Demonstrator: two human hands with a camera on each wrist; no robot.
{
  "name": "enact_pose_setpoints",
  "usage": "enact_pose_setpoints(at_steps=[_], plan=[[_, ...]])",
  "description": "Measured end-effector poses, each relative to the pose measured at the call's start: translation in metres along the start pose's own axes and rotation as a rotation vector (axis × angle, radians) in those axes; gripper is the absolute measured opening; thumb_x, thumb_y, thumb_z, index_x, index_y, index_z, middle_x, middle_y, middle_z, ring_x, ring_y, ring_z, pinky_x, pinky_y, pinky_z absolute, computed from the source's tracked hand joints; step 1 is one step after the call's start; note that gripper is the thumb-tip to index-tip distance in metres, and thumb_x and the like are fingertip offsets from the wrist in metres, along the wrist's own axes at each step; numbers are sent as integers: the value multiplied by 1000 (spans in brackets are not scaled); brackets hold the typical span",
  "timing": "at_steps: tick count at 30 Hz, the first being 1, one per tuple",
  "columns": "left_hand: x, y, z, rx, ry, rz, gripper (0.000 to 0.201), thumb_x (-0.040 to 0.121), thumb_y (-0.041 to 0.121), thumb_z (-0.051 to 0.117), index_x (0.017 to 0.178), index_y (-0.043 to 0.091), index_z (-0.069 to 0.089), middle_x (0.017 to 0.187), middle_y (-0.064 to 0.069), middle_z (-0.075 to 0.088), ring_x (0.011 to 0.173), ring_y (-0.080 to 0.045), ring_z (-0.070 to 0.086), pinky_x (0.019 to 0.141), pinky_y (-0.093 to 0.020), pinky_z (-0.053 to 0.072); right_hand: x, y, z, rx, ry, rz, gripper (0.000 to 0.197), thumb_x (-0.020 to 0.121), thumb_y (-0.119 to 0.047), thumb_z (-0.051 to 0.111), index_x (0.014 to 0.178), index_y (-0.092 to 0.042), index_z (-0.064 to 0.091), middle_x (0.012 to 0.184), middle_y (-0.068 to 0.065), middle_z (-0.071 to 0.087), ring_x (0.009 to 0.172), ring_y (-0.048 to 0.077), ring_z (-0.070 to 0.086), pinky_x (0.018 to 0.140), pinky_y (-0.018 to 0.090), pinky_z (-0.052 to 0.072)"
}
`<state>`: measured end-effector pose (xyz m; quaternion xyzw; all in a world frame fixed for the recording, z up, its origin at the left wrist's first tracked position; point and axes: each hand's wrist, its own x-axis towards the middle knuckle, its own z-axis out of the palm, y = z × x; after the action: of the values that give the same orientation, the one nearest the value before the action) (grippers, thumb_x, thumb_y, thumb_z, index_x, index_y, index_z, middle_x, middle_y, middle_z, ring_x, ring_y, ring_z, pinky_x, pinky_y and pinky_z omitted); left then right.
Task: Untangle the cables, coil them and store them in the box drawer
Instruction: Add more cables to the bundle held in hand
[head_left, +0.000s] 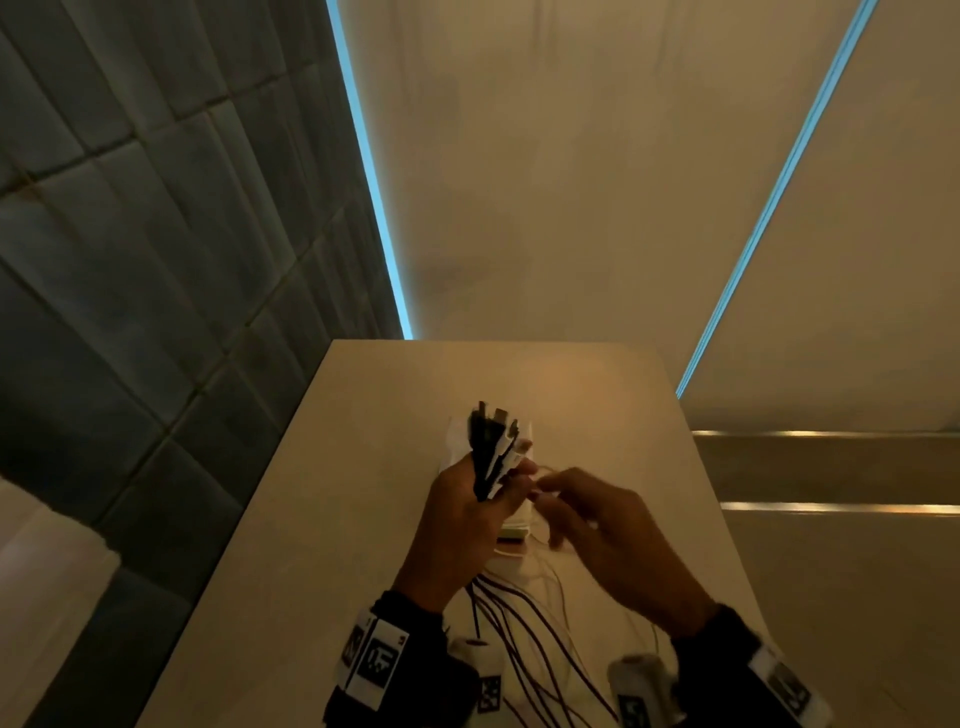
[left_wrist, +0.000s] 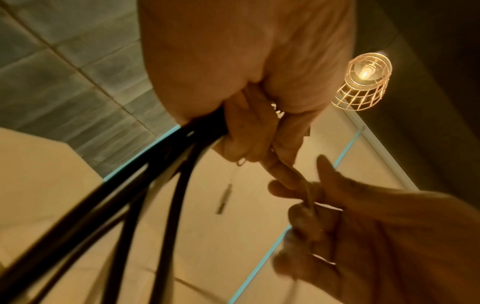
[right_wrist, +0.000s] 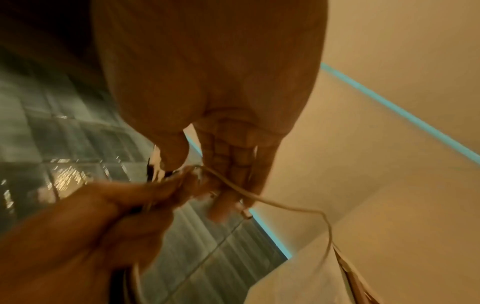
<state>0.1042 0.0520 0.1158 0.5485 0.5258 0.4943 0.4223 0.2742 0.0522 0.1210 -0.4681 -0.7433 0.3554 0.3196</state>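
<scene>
Cables (head_left: 491, 457) (plug ends up) stand gripped in the left hand (head_left: 457, 525); the right hand (head_left: 602, 535) pinches a thin pale strand (right_wrist: 262, 200) beside them.

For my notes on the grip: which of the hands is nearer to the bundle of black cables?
Left. The left hand grips the bundle of black cables itself; the right hand sits beside it, pinching a thin light cable.

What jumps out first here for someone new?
The fistful of black and white cable ends, fanned upward from the left hand above the middle of the beige table, with the cords trailing down toward the wrists. Right beside it, the right hand pinches a thin pale cable. In the left wrist view, a lit wire-cage lamp glows overhead.
</scene>
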Motion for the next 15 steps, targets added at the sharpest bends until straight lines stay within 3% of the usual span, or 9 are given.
enact_pose_setpoints(at_steps=[2, 4, 6, 9, 12, 15], plan=[[1, 1, 1, -114, 90, -51, 19, 89, 9, 65, 106, 15, 69, 87, 8, 72, 70, -2, 66, 62, -13, 49, 2, -1, 9, 53, 62, -69, 15, 97, -22, 52, 92, -22, 66, 71, -26, 60, 64, 0, 57, 60, 10, 42], [0, 3, -2, -316, 88, -149, 15, 91, 10, 61, 100, 5, 72, 57, 5, 52, 40, -6, 39, 39, -17, 33, 0, -1, 17, 109, 53, -57, 18, 97, -14, 52, 86, -14, 66, 69, -28, 59, 62, -2, 56, 59, 7, 40], [1, 3, -5, -503, 44, -224, 19, 91, 15, 59, 100, 8, 74, 58, 2, 35, 40, -6, 18, 36, -18, 21, -3, -2, 27, 137, 14, -80, 20, 98, -15, 51, 82, -12, 63, 68, -20, 61, 60, 0, 56, 58, 9, 39], [0, 8, -5, -634, 10, -278, 32, 81, 28, 63, 104, 9, 74, 53, 3, 22, 42, -6, 11, 37, -20, 15, -2, -2, 37, 174, 35, -146, 31, 97, -36, 46, 80, -14, 59, 70, -6, 63, 62, 6, 58, 60, 27, 48], [0, 10, -5, -678, 16, -312, 29, 83, 28, 62, 97, 7, 76, 48, 6, 21, 40, -4, 14, 37, -19, 14, 0, 1, 37, 158, 38, -162, 41, 96, -48, 38, 78, -17, 57, 67, -16, 60, 60, 6, 57, 59, 37, 48], [0, 11, -6, -582, 5, -295, 31, 91, 28, 56, 91, 4, 75, 46, 6, 25, 38, -5, 16, 36, -19, 17, 2, 2, 37, 115, 36, -181, 39, 96, -47, 39, 76, -18, 56, 66, -18, 59, 60, 7, 58, 58, 37, 50]])
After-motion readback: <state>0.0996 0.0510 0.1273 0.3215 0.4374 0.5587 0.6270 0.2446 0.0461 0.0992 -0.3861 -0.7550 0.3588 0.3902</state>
